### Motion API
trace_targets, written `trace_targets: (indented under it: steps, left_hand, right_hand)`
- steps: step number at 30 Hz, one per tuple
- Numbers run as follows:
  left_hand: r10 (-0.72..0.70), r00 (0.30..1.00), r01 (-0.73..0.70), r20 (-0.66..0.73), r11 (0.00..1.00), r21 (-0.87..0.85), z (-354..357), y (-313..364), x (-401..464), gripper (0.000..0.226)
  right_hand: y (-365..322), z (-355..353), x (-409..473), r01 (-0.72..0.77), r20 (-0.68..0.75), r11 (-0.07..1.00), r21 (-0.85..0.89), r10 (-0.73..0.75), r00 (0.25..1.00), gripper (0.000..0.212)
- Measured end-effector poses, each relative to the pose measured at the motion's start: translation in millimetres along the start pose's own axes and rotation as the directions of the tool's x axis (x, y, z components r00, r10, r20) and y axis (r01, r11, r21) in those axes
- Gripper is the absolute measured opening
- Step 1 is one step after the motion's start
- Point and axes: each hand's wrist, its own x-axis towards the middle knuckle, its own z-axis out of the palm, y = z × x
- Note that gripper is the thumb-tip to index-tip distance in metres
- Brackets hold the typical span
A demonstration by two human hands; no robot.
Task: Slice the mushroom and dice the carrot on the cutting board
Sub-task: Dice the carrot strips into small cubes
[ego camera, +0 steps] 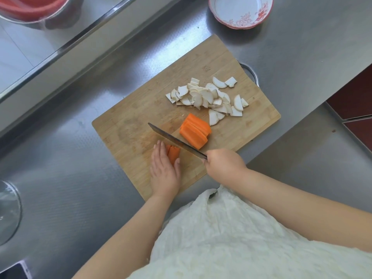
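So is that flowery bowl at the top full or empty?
Empty, as far as it shows. The bowl shows only its plain white inside; its top is cut off by the picture's edge. The mushroom slices lie on the cutting board.

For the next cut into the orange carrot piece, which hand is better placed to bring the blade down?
The right hand. It already grips the handle of the dark-bladed cleaver, whose blade sits beside the orange carrot piece. The left hand lies flat on that piece, steadying it on the wooden cutting board.
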Motion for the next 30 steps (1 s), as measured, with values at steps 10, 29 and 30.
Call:
trace_targets:
  steps: [10, 29, 30]
  left_hand:
    - [0.002, 0.992, -0.021, -0.124, 0.988, -0.155, 18.3, -0.8, 7.4, 0.042]
    - [0.138, 0.963, -0.146, -0.23, 0.989, -0.015, 14.6, -1.2, 16.7, 0.017]
    - [0.099, 0.973, -0.11, -0.21, 0.993, -0.041, 12.4, 0.2, 14.9, 0.02]
  right_hand:
    - [3.1, -0.9, 6.6, 0.022, 0.042, 0.998, -0.066, -0.02, 0.999, 0.024]
    - [11.1, -5.4, 12.9, 0.1, 0.031, 0.969, -0.224, -0.096, 0.995, 0.024]
    - [10.9, -5.5, 12.1, 0.092, 0.035, 0.972, -0.216, -0.086, 0.996, 0.025]
